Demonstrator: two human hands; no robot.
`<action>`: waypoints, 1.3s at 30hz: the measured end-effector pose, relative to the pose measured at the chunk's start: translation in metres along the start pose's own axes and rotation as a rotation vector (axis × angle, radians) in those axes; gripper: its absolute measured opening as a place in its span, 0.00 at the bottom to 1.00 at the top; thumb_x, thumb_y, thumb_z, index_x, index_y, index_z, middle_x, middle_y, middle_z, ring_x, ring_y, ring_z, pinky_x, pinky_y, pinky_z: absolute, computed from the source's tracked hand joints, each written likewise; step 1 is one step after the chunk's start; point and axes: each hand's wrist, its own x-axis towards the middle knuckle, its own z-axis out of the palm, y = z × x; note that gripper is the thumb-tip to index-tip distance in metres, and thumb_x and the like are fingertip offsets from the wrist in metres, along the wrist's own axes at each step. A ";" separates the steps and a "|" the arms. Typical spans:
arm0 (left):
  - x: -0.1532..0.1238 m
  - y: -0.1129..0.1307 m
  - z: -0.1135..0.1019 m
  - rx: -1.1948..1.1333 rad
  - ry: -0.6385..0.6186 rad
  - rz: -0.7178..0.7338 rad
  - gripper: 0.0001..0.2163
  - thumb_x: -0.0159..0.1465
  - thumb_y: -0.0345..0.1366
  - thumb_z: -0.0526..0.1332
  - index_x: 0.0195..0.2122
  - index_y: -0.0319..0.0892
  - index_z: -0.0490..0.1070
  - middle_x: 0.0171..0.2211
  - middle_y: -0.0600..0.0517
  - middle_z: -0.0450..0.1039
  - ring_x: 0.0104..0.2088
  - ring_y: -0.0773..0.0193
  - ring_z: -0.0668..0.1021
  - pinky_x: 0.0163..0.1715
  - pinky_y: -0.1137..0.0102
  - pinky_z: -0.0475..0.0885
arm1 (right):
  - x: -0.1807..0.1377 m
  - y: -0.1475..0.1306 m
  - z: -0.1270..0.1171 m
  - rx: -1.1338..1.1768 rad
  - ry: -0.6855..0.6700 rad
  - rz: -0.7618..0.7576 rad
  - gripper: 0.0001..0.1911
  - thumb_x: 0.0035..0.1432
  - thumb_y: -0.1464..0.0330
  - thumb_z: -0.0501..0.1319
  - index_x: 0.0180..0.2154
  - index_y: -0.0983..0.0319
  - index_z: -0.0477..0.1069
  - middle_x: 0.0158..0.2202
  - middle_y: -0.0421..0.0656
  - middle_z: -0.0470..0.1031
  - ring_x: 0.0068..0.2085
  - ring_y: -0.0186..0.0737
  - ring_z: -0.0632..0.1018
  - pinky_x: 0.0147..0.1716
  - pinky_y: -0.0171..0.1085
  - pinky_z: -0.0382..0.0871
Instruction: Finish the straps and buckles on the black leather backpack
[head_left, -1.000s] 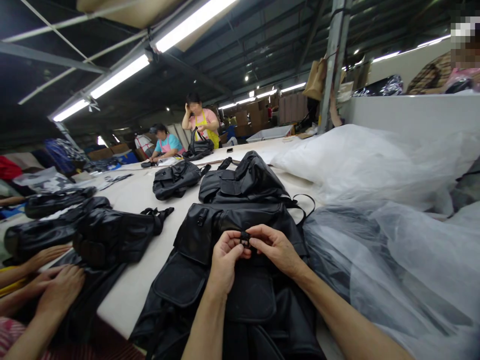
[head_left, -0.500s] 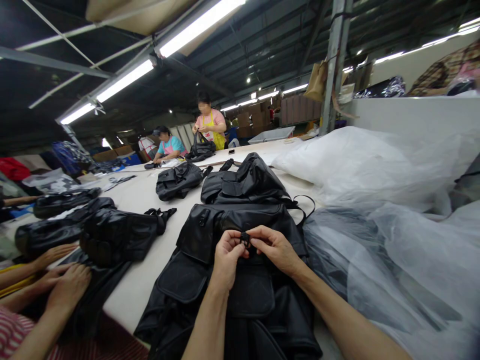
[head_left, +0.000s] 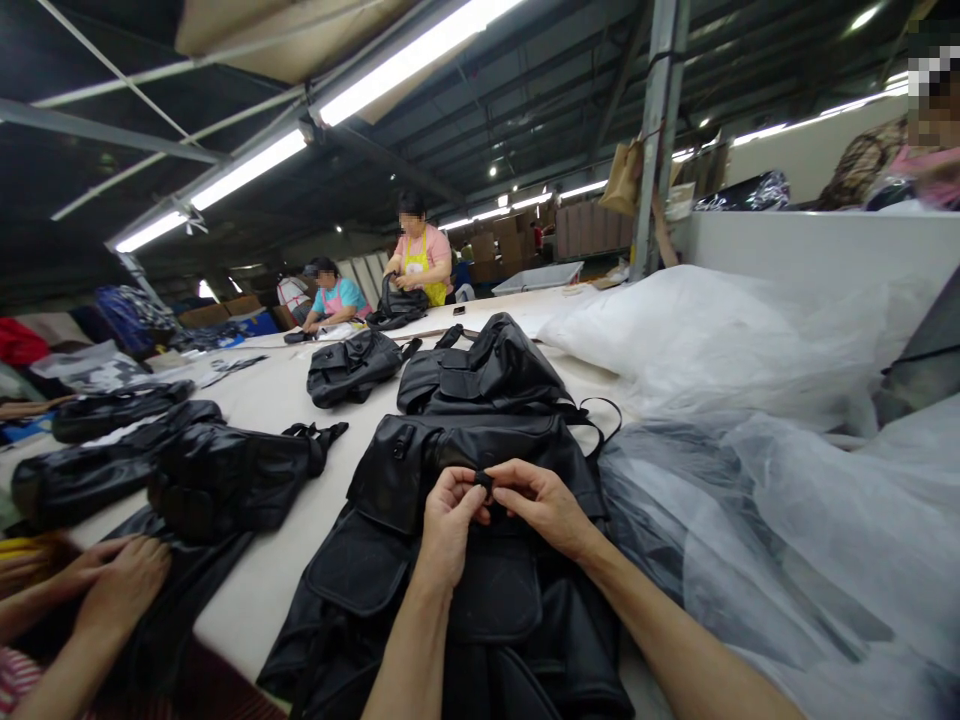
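A black backpack [head_left: 360, 570] with flap pockets lies on the table right in front of me. Over its middle, my left hand [head_left: 452, 510] and my right hand [head_left: 541, 505] meet, fingertips pinched together. Between them is a small black buckle [head_left: 484, 483], gripped from both sides. The fingers cover much of it, and any strap behind is hard to make out. On the upper left of the bag, a similar small black fitting [head_left: 401, 449] sits on a flap.
More black backpacks [head_left: 480, 370] lie beyond mine on the pale table [head_left: 285, 385]. Clear plastic sheeting [head_left: 750, 520] and a white plastic heap [head_left: 705, 330] fill the right side. A co-worker's hands [head_left: 124, 590] rest on black material at left. Two people work at the far end.
The buckle has turned between my fingertips, so its frame shows less. My hands have barely moved. A person has come into view at the far right edge.
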 end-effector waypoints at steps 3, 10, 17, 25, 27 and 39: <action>0.000 -0.002 0.000 0.020 0.007 -0.002 0.13 0.56 0.39 0.66 0.37 0.38 0.67 0.25 0.55 0.72 0.21 0.72 0.71 0.24 0.76 0.67 | 0.001 0.000 0.000 0.010 0.008 0.006 0.14 0.54 0.64 0.64 0.42 0.62 0.75 0.33 0.42 0.78 0.33 0.36 0.76 0.30 0.34 0.70; 0.006 -0.009 0.000 0.088 0.020 -0.032 0.15 0.61 0.47 0.58 0.37 0.39 0.67 0.25 0.52 0.73 0.21 0.69 0.72 0.25 0.73 0.70 | 0.002 0.000 -0.003 0.002 0.026 -0.003 0.16 0.52 0.62 0.66 0.42 0.61 0.76 0.34 0.42 0.78 0.33 0.37 0.76 0.29 0.34 0.70; -0.054 0.046 -0.027 0.612 -0.101 0.189 0.13 0.59 0.27 0.60 0.45 0.43 0.74 0.43 0.47 0.76 0.42 0.60 0.77 0.46 0.66 0.72 | 0.000 -0.001 -0.005 -0.023 0.040 -0.013 0.18 0.51 0.62 0.65 0.44 0.61 0.76 0.35 0.43 0.79 0.34 0.37 0.76 0.32 0.36 0.72; -0.150 0.052 -0.057 1.414 -0.593 0.573 0.26 0.59 0.20 0.51 0.58 0.43 0.67 0.64 0.42 0.61 0.63 0.52 0.65 0.60 0.54 0.66 | 0.000 0.002 -0.004 -0.020 0.048 -0.017 0.19 0.52 0.61 0.64 0.45 0.62 0.76 0.36 0.43 0.79 0.31 0.35 0.75 0.32 0.36 0.72; -0.154 0.045 -0.056 1.459 -0.662 0.601 0.27 0.60 0.20 0.51 0.60 0.41 0.65 0.66 0.42 0.57 0.65 0.52 0.61 0.61 0.54 0.65 | 0.000 0.003 -0.004 -0.028 0.048 -0.017 0.20 0.52 0.60 0.64 0.45 0.62 0.75 0.36 0.43 0.79 0.32 0.36 0.75 0.32 0.36 0.72; -0.133 0.015 -0.050 0.968 -0.349 0.557 0.14 0.67 0.27 0.55 0.47 0.46 0.77 0.50 0.46 0.77 0.53 0.55 0.77 0.54 0.60 0.68 | -0.002 0.002 -0.002 -0.039 0.045 -0.014 0.21 0.51 0.61 0.64 0.45 0.63 0.75 0.35 0.43 0.79 0.32 0.36 0.75 0.30 0.35 0.71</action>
